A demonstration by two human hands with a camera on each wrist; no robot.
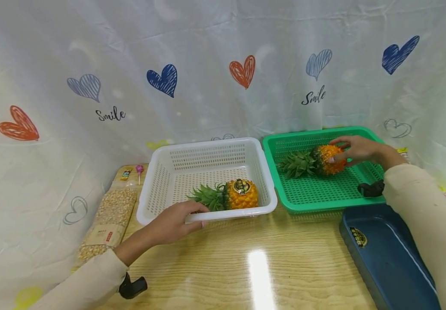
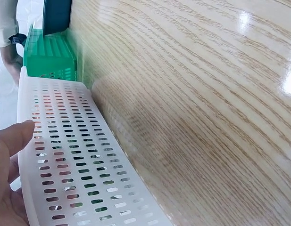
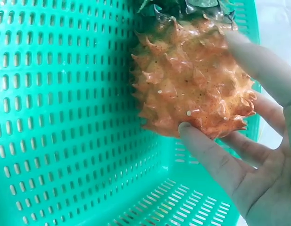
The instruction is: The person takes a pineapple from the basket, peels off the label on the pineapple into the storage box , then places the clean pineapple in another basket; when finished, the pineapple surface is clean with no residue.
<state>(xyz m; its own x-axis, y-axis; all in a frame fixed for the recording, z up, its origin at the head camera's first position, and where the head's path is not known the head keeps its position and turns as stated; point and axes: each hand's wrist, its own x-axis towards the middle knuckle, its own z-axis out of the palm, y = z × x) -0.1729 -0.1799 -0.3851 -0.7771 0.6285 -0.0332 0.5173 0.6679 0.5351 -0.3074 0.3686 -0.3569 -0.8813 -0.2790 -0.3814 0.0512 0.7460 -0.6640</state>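
I've got both arms reaching forward: left hand (image 1: 180, 221) pinching the white basket's (image 1: 238, 212) near rim, right hand (image 1: 356, 150) curled round the pineapple (image 1: 324, 167), inside the green basket (image 1: 308, 193) beneath it. Pineapple lies on its side, long axis roughly crosswise, crown toward the left hand's side.

The left basket (image 1: 207, 174) is white, the right basket (image 1: 304, 194) bright green. Both the left pineapple (image 1: 245, 199) and the right pineapple (image 1: 324, 166) are orange with green crowns (image 1: 298, 164); a black-and-gold label (image 1: 241, 186) marks the former. Brown grain streaks the pale bench (image 1: 207, 271). Red, navy and light-blue hearts (image 1: 242, 71) pattern the whitish curtain (image 1: 207, 112).
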